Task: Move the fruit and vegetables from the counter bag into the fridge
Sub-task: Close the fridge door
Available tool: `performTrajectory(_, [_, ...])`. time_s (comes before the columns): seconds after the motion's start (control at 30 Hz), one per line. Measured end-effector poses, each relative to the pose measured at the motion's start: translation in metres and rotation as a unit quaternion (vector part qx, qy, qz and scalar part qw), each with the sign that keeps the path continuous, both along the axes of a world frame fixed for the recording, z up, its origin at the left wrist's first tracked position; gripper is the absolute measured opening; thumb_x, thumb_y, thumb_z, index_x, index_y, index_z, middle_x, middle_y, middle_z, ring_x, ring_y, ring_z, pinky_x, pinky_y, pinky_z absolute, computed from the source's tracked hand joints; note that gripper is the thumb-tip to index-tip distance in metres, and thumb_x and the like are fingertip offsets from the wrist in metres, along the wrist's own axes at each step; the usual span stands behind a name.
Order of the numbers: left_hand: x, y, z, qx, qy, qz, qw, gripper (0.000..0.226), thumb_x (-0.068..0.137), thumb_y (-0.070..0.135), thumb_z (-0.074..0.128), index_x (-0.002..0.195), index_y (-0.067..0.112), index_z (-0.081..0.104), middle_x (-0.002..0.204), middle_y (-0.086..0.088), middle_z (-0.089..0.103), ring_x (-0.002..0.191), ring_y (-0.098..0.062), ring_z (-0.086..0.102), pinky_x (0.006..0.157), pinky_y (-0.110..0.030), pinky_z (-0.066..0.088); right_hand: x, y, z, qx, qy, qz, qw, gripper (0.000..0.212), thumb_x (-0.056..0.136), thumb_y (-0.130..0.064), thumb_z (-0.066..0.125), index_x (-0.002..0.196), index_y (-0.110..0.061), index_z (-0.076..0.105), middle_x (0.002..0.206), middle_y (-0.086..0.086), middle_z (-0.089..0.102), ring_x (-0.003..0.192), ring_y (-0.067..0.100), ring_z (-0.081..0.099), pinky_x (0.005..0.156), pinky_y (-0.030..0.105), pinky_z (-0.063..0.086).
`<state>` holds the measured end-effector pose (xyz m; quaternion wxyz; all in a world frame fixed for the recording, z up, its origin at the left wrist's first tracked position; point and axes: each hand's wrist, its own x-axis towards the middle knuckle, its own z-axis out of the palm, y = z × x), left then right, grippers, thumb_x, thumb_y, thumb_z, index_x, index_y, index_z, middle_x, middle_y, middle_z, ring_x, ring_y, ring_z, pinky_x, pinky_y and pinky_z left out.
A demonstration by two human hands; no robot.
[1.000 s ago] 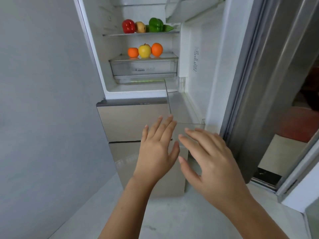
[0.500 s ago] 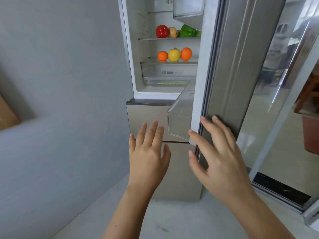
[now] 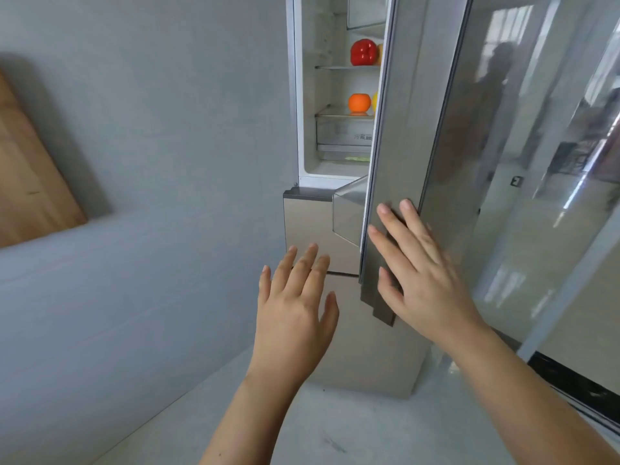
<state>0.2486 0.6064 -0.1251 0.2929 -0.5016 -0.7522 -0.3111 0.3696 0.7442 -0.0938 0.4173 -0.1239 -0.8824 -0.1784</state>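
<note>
Produce sits shelved in fridge, red pepper and orange showing; right hand flat on door edge, left hand spread, empty, nearby; closing step likely, next a steady push shut.

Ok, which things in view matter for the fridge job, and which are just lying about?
Job: fridge door, right hand flat on it; left hand; red pepper and orange on the shelves.
Lying about: wooden board at far left.
</note>
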Motion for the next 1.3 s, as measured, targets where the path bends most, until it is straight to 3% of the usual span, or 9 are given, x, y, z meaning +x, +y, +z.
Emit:
performTrajectory(0.17, [-0.030, 0.006, -0.007, -0.011, -0.004, 0.017, 1.000, 0.044, 0.083, 0.027, 0.042, 0.121, 0.010, 0.056, 0.130, -0.008, 0.056, 0.123, -0.031, 0.047, 0.097, -0.056, 0.035, -0.050, 0.014, 0.002, 0.053, -0.011, 0.021, 0.998, 0.044, 0.085, -0.013, 0.048, 0.127, -0.006, 0.052, 0.144, 0.009, 0.040, 0.136, 0.023, 0.025, 0.107, 0.042, 0.026])
performTrajectory(0.33, [-0.074, 0.024, -0.012, -0.007, -0.005, 0.044, 0.999, 0.044, 0.084, 0.028, 0.043, 0.121, 0.009, 0.056, 0.131, -0.008, 0.055, 0.124, -0.031, 0.047, 0.097, -0.055, 0.035, -0.108, 0.043, 0.001, 0.130, -0.004, 0.057, 0.990, 0.046, 0.085, -0.017, 0.051, 0.130, -0.010, 0.051, 0.144, 0.005, 0.040, 0.136, 0.020, 0.028, 0.108, 0.050, 0.023])
performTrajectory(0.53, [-0.133, 0.057, -0.007, -0.008, -0.010, 0.081, 0.997, 0.044, 0.084, 0.029, 0.042, 0.122, 0.010, 0.055, 0.132, -0.008, 0.054, 0.125, -0.031, 0.045, 0.098, -0.053, 0.034, -0.177, 0.088, 0.002, 0.166, 0.054, 0.126, 0.977, 0.021, 0.083, -0.025, 0.056, 0.096, -0.015, 0.069, 0.140, 0.004, 0.040, 0.135, 0.024, 0.028, 0.110, 0.052, 0.012])
performTrajectory(0.8, [-0.194, 0.102, 0.005, 0.002, -0.020, 0.143, 0.989, 0.045, 0.085, 0.031, 0.041, 0.123, 0.011, 0.055, 0.133, -0.007, 0.053, 0.125, -0.031, 0.045, 0.099, -0.052, 0.033, -0.270, 0.142, 0.009, 0.158, 0.061, 0.191, 0.967, 0.010, 0.084, -0.026, 0.056, 0.086, -0.017, 0.060, 0.144, 0.006, 0.033, 0.141, 0.028, 0.013, 0.110, 0.055, 0.004])
performTrajectory(1.1, [-0.259, 0.140, 0.001, -0.007, -0.036, 0.145, 0.989, 0.045, 0.085, 0.031, 0.040, 0.122, 0.012, 0.056, 0.133, -0.007, 0.053, 0.125, -0.031, 0.046, 0.098, -0.053, 0.034, -0.351, 0.196, 0.002, 0.176, 0.035, 0.120, 0.976, 0.014, 0.085, -0.024, 0.053, 0.095, -0.014, 0.058, 0.146, 0.007, 0.029, 0.137, 0.031, 0.022, 0.108, 0.057, 0.010])
performTrajectory(1.3, [-0.304, 0.181, 0.003, -0.022, -0.034, 0.097, 0.994, 0.044, 0.085, 0.031, 0.039, 0.121, 0.012, 0.056, 0.132, -0.007, 0.054, 0.125, -0.031, 0.046, 0.098, -0.053, 0.035, -0.396, 0.236, 0.003, 0.187, 0.005, 0.047, 0.981, 0.019, 0.083, -0.023, 0.055, 0.099, -0.014, 0.058, 0.144, 0.010, 0.041, 0.136, 0.032, 0.023, 0.107, 0.056, 0.013])
